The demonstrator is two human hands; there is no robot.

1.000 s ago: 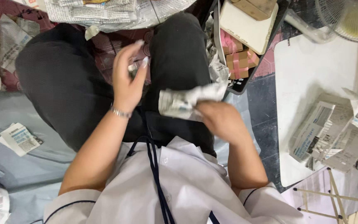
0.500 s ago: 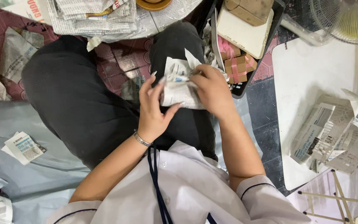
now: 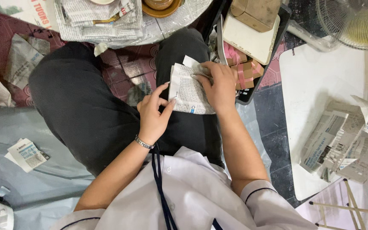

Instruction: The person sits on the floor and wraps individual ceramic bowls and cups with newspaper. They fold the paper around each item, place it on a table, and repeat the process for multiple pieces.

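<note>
I've got the right hand (image 3: pixel 220 87) pinching the newspaper (image 3: pixel 188 90) flat on my knee while left hand (image 3: pixel 153 114) fingertips steady its edge.

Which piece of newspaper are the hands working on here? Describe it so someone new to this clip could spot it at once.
Start at the person's dark trousers in the middle of the view. On the right knee lies a pale folded newspaper piece, pinched by the right hand at its top edge and touched by the left hand at its lower left. Unlike the other newspaper sheets lying loose around, it alone is held.
</note>
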